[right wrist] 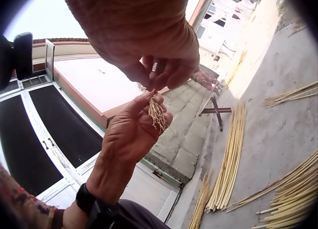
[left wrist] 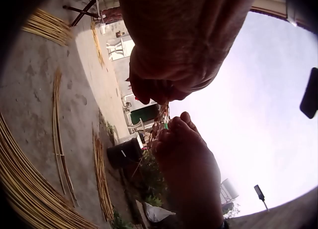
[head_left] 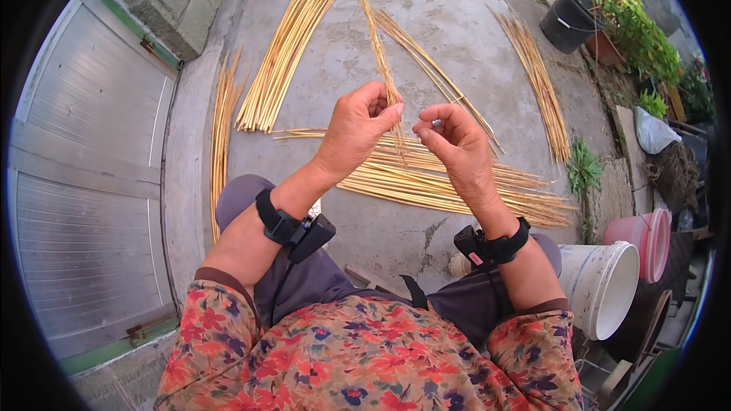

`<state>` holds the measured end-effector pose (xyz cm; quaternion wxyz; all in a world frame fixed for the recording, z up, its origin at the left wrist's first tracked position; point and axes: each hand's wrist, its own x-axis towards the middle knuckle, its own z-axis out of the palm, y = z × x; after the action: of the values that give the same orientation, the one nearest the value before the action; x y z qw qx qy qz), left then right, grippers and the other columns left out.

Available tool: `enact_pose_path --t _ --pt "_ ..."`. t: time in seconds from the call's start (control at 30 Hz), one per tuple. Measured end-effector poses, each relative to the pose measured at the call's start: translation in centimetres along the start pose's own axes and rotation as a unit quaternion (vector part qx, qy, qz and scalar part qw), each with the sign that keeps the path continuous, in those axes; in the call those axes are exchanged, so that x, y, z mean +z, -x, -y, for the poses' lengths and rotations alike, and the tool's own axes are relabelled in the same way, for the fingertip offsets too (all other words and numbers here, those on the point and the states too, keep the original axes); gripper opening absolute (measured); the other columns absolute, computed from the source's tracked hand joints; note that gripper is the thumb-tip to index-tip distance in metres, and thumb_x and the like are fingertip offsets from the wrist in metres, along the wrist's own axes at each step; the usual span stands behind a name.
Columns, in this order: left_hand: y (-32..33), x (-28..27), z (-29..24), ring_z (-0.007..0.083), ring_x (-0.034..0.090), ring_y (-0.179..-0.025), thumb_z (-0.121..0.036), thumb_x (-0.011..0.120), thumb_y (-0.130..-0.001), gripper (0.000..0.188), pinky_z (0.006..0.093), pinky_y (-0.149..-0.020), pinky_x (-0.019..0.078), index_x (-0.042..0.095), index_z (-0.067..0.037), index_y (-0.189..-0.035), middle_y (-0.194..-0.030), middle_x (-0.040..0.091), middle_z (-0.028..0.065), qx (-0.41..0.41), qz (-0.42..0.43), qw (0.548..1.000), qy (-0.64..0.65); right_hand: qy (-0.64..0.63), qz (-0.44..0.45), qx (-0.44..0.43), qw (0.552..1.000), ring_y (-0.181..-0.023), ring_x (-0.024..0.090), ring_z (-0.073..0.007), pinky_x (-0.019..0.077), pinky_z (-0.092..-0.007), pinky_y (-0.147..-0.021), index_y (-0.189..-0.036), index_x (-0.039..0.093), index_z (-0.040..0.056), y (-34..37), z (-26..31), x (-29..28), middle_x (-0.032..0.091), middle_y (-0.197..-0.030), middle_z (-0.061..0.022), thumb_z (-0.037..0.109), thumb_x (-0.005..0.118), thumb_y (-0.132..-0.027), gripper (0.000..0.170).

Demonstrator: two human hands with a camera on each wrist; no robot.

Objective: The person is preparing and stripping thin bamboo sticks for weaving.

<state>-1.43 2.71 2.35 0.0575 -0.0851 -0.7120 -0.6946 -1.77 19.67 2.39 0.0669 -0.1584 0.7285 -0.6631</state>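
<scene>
In the head view my left hand [head_left: 352, 131] pinches the wispy seed head of a long dry stalk [head_left: 368, 15], between thumb and curled fingers. The bare stem runs away from me, toward the top of that view. Thin strands of the seed head [right wrist: 157, 112] spill over the left fingers in the right wrist view. Close to the right of the seed head is my right hand [head_left: 462, 144], its fingers bent and the thumb near the index finger. I cannot tell whether a fine strand lies between them. A ring shows on the right hand [right wrist: 169, 55].
Bundles of similar stalks lie on the concrete: a thick one [head_left: 293, 49] at far left, a wide spread [head_left: 426, 183] before my knees, another [head_left: 533, 80] at right. Two or so loose stalks [head_left: 445, 76] lie between. Buckets, white [head_left: 601, 289] and pink [head_left: 643, 243], stand at right.
</scene>
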Motion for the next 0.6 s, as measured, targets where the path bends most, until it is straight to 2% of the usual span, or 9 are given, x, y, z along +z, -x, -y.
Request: enact_pose_path --t 0.27,0.47,0.6 --pt "-0.05 0.13 0.09 0.0038 0.049 -0.064 -0.008 0.058 -0.083 0.009 0.0196 -0.056 0.0415 0.056 0.001 -0.084 -0.069 0.055 -0.0009 0.011 -0.002 1.000 -0.020 -0.035 0.013 0.013 0.999 -0.079 0.058 -0.0075 0.0469 -0.0196 -0.070 -0.096 0.055 0.0001 0.14 0.10 0.56 0.060 -0.084 -0.0022 -0.001 0.059 -0.080 0.016" --pt "0.06 0.27 -0.30 0.0049 0.048 -0.062 -0.009 0.059 -0.083 0.010 0.0207 -0.055 0.0409 0.056 0.000 -0.083 -0.067 0.055 0.0002 0.019 -0.005 0.997 -0.070 -0.047 0.036 0.040 0.997 -0.077 0.056 -0.0062 0.0455 -0.0188 -0.067 -0.096 0.054 -0.0008 -0.09 -0.35 0.29 0.060 -0.084 -0.0028 0.001 0.060 -0.080 0.017" --pt "0.01 0.35 0.11 0.0065 0.047 -0.060 -0.010 0.060 -0.082 0.012 0.0226 -0.053 0.0400 0.055 0.000 -0.080 -0.064 0.054 0.0016 0.025 -0.017 0.995 -0.096 -0.065 0.039 0.058 0.995 -0.073 0.053 -0.0046 0.0442 -0.0186 -0.064 -0.095 0.055 -0.0003 -0.33 -0.60 0.36 0.057 -0.080 -0.0004 0.003 0.061 -0.080 0.016"
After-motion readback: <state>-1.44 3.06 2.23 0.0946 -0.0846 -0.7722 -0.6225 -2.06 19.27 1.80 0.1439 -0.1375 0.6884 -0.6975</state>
